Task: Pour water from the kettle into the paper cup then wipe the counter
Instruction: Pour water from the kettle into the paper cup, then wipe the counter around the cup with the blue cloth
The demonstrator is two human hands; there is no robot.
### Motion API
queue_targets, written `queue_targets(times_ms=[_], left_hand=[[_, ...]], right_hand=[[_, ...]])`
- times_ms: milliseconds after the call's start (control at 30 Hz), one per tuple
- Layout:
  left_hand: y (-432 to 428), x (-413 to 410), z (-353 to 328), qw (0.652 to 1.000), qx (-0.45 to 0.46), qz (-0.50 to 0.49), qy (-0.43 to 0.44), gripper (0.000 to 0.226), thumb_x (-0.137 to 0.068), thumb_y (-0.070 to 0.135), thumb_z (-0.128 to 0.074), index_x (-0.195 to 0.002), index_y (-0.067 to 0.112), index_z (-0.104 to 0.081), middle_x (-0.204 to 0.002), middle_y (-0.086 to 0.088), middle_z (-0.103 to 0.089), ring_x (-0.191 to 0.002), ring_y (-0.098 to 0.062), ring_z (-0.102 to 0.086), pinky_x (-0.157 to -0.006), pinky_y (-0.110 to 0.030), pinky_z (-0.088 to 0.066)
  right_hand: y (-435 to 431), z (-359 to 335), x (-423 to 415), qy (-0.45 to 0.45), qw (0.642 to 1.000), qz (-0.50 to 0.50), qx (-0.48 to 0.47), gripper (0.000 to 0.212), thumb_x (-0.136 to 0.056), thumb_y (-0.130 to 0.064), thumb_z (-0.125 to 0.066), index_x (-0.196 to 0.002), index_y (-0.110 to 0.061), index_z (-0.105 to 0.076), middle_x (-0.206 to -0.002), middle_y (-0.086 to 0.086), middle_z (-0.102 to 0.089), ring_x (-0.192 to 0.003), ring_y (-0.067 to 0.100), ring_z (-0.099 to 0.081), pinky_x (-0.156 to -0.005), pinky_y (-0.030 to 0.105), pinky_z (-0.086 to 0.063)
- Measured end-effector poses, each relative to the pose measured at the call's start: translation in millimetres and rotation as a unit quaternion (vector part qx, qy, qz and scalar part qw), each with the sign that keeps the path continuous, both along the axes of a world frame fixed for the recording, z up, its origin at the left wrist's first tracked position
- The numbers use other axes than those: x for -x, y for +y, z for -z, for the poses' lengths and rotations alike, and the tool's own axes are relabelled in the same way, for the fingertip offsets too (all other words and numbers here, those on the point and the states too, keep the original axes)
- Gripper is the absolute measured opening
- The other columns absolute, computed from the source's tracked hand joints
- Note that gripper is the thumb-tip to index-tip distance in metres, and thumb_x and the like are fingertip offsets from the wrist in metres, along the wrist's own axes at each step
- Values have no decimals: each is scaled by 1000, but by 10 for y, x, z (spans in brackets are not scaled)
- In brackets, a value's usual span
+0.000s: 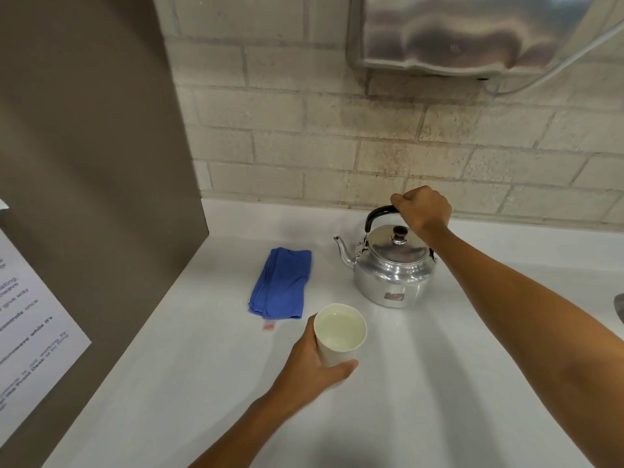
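A shiny metal kettle stands upright on the white counter, spout pointing left. My right hand is closed around its black handle above the lid. In front of it a white paper cup holds water; my left hand wraps its left side and base. A folded blue cloth lies flat on the counter to the left of the kettle, a small pink tag at its near edge.
A brown panel with a printed notice walls off the left side. A pale brick wall runs along the back. A steel dispenser hangs above the kettle. A dark object shows at the right edge.
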State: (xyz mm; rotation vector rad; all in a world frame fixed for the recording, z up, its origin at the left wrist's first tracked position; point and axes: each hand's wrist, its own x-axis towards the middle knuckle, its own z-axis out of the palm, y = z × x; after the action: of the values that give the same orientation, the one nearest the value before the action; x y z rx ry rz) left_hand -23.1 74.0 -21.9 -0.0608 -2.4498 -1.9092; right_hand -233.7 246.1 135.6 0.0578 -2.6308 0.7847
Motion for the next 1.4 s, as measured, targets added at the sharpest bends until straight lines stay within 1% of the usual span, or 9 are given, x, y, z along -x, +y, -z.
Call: queue_targets(times_ms=[267,433,567,667,800,900,1067,1267,1400], left_hand=[[-6,3,16,1000,0,4,2,66,-59,41,-80,-110,47,-40,-112,26,-49,-104,19,-45,-72,2,-41],[8,-6,11,1000,0,6,0,66,-63,33,-82,-110,47,-38,-113,26,-47,-105,18,-45,-72,2,-42],[-90,-80,-35,1000,4,21,2,73,-66,24,-81,-116,48,-33,-123,26,-44,-116,1,-46,-82,-1,-42],[-356,-221,-56,999,35,38,-2,88,-69,14,-77,-125,52,-22,-130,27,-39,-123,8,-37,-89,0,-34],[-829,-226,-213,994,95,-31,42,72,-73,-1,-71,-124,36,-37,-131,11,-46,-115,8,-44,-89,2,-31],[-1011,61,-381,984,129,-102,74,53,-78,-1,-66,-118,29,-49,-126,0,-50,-110,-8,-48,-92,-19,-35],[-910,668,-425,967,207,-114,97,36,-85,4,-57,-121,11,-55,-132,-14,-48,-121,-24,-45,-102,-30,-36],[-711,1182,-211,901,420,-106,36,52,-96,33,-38,-142,16,-24,-154,-14,-15,-140,-32,-13,-115,-42,-16],[-684,1381,-35,876,474,-81,-42,58,-97,42,-26,-145,18,-6,-156,-13,-2,-143,-32,-1,-116,-45,-8]], right_hand=[[20,68,60,-3,1000,6,26,46,-78,-25,-53,-37,-16,-34,-40,-1,-29,-40,16,-27,-46,23,-22],[45,71,-30,25,1000,-3,-16,39,-89,-25,-43,-63,0,-59,-63,14,-58,-61,28,-51,-48,25,-30],[81,116,-340,143,989,4,44,29,-92,-23,-47,-113,-4,-53,-116,18,-54,-111,32,-43,-89,37,-37],[153,341,-810,209,966,17,151,34,-88,-22,-50,-117,-6,-47,-119,15,-51,-113,26,-40,-94,30,-32],[223,998,-1408,69,995,-14,73,37,-82,-20,-55,-114,-1,-49,-116,20,-54,-112,33,-43,-95,35,-30],[171,1423,-1696,-50,998,-36,-18,44,-85,-21,-59,-122,-1,-47,-126,19,-53,-119,34,-43,-100,42,-34],[67,1735,-1840,-128,979,-46,-149,62,-95,-46,-26,-144,-10,-17,-155,9,-19,-143,25,-11,-118,39,-10],[65,1772,-1847,-148,975,-39,-162,66,-93,-52,-13,-146,-13,-1,-158,5,-3,-145,20,2,-118,37,0],[58,1773,-1846,-153,974,-35,-161,66,-93,-51,-13,-146,-13,0,-158,5,-2,-144,20,4,-117,36,2]])
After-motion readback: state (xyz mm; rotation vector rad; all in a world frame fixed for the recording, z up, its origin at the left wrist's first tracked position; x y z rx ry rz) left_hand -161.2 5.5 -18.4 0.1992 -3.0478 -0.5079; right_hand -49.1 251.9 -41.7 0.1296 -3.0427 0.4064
